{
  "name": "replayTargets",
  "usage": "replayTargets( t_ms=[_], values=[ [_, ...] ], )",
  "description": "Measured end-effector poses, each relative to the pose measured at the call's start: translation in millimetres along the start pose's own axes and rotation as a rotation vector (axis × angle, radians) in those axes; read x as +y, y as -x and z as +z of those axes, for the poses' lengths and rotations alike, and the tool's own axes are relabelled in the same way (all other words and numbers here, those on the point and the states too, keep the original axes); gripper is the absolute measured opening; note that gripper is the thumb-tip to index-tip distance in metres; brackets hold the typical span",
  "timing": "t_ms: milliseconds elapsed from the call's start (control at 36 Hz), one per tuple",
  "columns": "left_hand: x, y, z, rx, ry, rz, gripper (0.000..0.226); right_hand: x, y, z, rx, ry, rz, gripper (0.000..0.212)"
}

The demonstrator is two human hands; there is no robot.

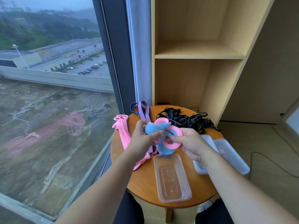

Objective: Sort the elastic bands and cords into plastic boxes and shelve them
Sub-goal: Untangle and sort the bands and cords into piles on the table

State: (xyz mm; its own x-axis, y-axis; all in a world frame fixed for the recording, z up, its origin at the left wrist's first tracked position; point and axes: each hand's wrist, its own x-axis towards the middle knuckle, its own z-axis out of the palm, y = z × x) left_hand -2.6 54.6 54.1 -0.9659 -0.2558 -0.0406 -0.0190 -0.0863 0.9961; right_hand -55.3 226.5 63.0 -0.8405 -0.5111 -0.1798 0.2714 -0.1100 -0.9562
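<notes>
Band: pink-and-blue flat elastic band (154, 129), loosely coiled, just beyond the clear rectangular plastic box (172, 180).
Left hand (142, 138): fingers pinch blue fold.
Right hand (190, 143): fingers grip pink loop.

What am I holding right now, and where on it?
Tangled pink-and-blue elastic bands: the left hand pinches the blue left side, the right hand the pink right loop.

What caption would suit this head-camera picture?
Left hand and right hand grip pink and blue elastic bands beside a clear plastic box.
</notes>
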Motion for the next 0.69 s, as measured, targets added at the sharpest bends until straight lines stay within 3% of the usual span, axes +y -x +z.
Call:
replayTargets(
  t_ms=[139,250,333,389,500,583,694],
  values=[
    [-1,-1,12,-0.009,-0.018,-0.129,0.058,6,2,7,0.093,0.14,-0.103,0.018],
    [3,-4,13,-0.02,-0.292,-0.141,0.06,6,1,1,0.133,0.284,-0.141,0.025],
    [2,-4,15,-0.027,-0.321,-0.04,0.053,2,0,-5,0.112,0.274,-0.14,0.024],
    [0,-3,15,-0.025,-0.371,0.065,0.044,-3,0,-10,0.055,0.137,-0.093,0.013],
    [-4,1,11,-0.059,-0.484,0.222,0.032,-8,-2,-19,0.084,-0.052,-0.046,0.022],
    [-5,5,12,-0.095,-0.64,0.31,0.03,-10,-1,-15,0.148,0.066,-0.096,0.033],
    [-1,2,17,-0.068,-0.875,0.335,0.031,-10,0,-8,0.2,0.424,-0.258,0.036]
  ],
)
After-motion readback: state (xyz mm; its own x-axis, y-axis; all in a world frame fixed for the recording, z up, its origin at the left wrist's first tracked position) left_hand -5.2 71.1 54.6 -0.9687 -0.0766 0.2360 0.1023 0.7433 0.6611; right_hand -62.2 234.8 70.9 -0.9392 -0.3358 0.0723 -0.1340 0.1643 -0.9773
